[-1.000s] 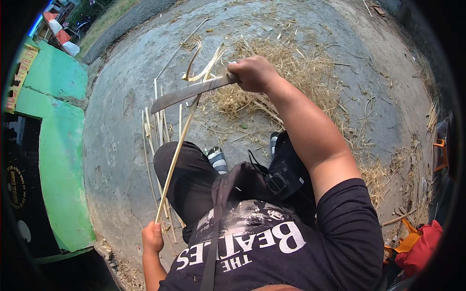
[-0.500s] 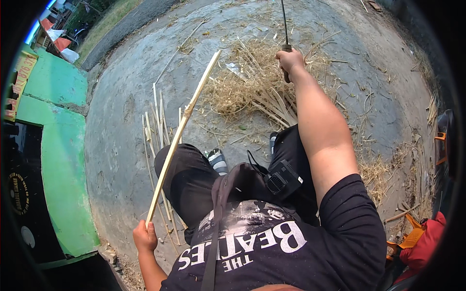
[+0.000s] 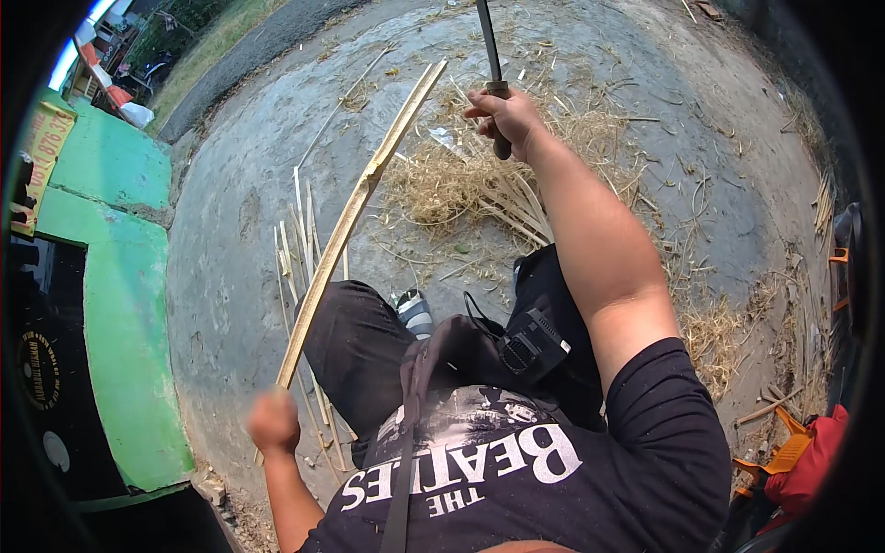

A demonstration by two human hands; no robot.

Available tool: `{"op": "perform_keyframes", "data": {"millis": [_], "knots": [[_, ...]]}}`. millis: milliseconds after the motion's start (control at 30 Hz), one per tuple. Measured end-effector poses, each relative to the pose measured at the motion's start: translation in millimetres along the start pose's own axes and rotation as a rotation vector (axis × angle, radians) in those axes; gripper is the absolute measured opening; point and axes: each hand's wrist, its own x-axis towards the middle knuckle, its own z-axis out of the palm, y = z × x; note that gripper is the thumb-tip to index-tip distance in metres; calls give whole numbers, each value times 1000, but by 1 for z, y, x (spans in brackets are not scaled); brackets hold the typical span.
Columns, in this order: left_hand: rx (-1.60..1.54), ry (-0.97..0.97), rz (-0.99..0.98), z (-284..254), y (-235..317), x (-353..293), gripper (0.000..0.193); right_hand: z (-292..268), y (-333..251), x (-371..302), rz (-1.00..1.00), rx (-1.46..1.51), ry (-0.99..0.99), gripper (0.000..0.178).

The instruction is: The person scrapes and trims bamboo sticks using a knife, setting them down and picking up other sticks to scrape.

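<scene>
A long bamboo strip is held at its near end by the left hand, which is blurred but looks closed in a fist around it; the strip slants up and away from the lap, its far end raised above the concrete ground. A long knife is gripped by its dark handle in the right hand, the fingers wrapped tight, with the blade pointed up and away. The blade is held clear of the strip, well apart from it, so no cut is being made at this instant.

Some work appears to be done: several thin slivers lie on the ground just beside the left knee, under the raised strip, and a heap of dry shavings is spread on the ground under the right forearm. These are judged to be pieces and waste already taken off.

The strip in hand is still broad and shows its nodes, so more shaving or splitting seems to be left on it. Whether further uncut bamboo waits nearby cannot be told. A green wall stands at the left.
</scene>
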Motion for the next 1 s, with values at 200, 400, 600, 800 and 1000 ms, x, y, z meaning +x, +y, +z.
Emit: {"op": "perform_keyframes", "data": {"millis": [200, 400, 600, 800, 1000], "knots": [[14, 13, 56, 1, -2, 13, 58, 19, -4, -13, -82, 126, -128, 44], [29, 42, 91, 3, 3, 21, 56, 17, -3, -16, -110, 144, -191, 40], [-14, 90, 64, 7, 16, 54, 54, 19, -1, -14, -61, 119, -168, 32], [-239, 355, 115, 0, 76, 191, 60, 20, 10, -5, -164, 49, -129, 31], [-662, 448, 274, -1, 160, 281, 56, 28, 11, -15, -253, -63, -101, 33]]}}
